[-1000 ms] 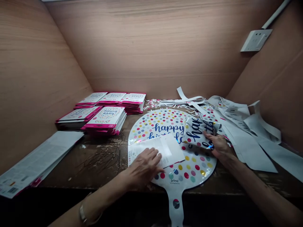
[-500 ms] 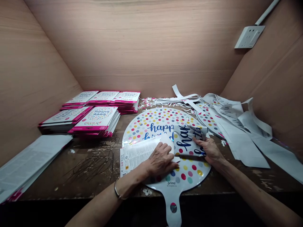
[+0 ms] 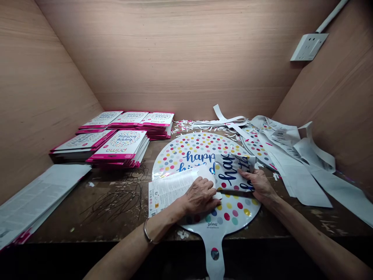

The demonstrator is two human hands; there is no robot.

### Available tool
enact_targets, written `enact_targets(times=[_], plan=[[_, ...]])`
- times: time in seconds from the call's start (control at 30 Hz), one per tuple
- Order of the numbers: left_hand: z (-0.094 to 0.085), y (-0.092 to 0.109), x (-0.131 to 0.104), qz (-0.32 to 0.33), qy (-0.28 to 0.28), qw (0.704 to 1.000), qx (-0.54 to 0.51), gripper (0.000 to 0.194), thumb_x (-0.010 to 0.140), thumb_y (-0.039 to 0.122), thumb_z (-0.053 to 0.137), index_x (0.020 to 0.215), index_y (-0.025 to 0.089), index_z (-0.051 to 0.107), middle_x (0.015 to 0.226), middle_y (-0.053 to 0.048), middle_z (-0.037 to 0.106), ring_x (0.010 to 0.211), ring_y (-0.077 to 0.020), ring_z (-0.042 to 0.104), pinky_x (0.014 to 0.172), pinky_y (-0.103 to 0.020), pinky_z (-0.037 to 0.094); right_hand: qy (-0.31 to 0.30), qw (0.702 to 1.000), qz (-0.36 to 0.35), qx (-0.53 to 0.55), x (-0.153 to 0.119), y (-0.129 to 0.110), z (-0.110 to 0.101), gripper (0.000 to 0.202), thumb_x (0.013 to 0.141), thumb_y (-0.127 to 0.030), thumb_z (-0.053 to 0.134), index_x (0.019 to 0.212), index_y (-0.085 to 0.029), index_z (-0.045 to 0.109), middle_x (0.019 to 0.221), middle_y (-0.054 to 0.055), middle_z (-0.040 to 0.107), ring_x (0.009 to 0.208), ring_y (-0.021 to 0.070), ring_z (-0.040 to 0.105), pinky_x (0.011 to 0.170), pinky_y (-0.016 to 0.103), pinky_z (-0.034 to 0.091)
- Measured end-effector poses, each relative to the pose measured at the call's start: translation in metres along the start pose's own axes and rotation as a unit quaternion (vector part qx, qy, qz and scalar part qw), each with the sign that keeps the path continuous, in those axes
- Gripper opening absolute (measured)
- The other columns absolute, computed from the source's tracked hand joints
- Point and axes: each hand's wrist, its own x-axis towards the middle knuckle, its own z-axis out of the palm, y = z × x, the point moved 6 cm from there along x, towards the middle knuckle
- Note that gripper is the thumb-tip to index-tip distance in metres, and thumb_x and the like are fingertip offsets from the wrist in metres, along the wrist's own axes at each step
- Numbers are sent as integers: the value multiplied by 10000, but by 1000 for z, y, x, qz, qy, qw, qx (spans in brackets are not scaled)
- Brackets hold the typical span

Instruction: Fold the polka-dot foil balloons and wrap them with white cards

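Note:
A folded foil balloon (image 3: 233,179) with dots and blue lettering is gripped in my right hand (image 3: 258,184), thumb on top at its right end. Its left edge meets the right end of a white printed paper packet (image 3: 169,190), which lies text side up. My left hand (image 3: 201,196) rests on that packet's right end with curled fingers, the thumb close to its edge. Whether the foil reaches inside the packet is hidden. Under both hands lies a flat, round dotted foil balloon (image 3: 233,210), its tail hanging over the table's front edge.
Stacks of pink-and-white packets (image 3: 122,144) stand at the back left, with more printed packets (image 3: 40,194) at the left front. White paper strips (image 3: 300,182) heap over more dotted foil (image 3: 259,147) on the right. Thin dark threads (image 3: 116,202) lie on the brown table (image 3: 131,229).
The view has shifted very slightly. Both hands keep their hold, and the folded balloon and packet stay in nearly the same place.

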Motion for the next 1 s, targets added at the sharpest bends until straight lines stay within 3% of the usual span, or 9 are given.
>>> enact_targets(times=[0.4, 0.6, 0.8, 0.93, 1.0], plan=[[0, -1, 5, -13, -3, 1000, -3, 290, 799, 381, 498, 618, 156, 468, 727, -51, 512, 714, -173, 447, 683, -344, 328, -4, 1000, 3, -16, 4, 5, -2, 353, 494, -253, 804, 802, -154, 663, 672, 33, 696, 612, 212, 652, 552, 300, 538], [1, 0, 3, 2, -11, 1000, 4, 230, 788, 368, 478, 686, 163, 451, 709, -45, 502, 693, -181, 445, 694, -355, 336, -56, 993, 18, -99, 2, -9, 14, 303, 505, -275, 777, 750, -152, 649, 610, 13, 660, 580, 169, 613, 536, 264, 496], [-5, 3, 0, 17, 23, 1000, 1, 199, 814, 347, 443, 767, 155, 473, 727, -46, 520, 676, -180, 448, 666, -337, 331, -137, 949, 20, -282, 4, -22, 37, 226, 498, -289, 711, 558, -137, 554, 459, -39, 515, 432, 80, 432, 413, 202, 304], [-8, 7, -2, 48, 41, 998, 2, 339, 861, 476, 388, 798, 169, 518, 734, -51, 520, 678, -185, 441, 640, -336, 315, -164, 924, 23, -345, 12, -18, 45, 184, 507, -278, 659, 555, -137, 551, 471, -36, 510, 463, 87, 437, 439, 203, 297], [-8, 7, -2, 50, 48, 998, -1, 348, 894, 441, 350, 755, 174, 525, 721, -49, 513, 674, -178, 434, 639, -332, 310, -167, 921, 23, -352, 15, -13, 48, 176, 495, -269, 652, 558, -137, 554, 485, -29, 526, 472, 91, 448, 450, 204, 311]])
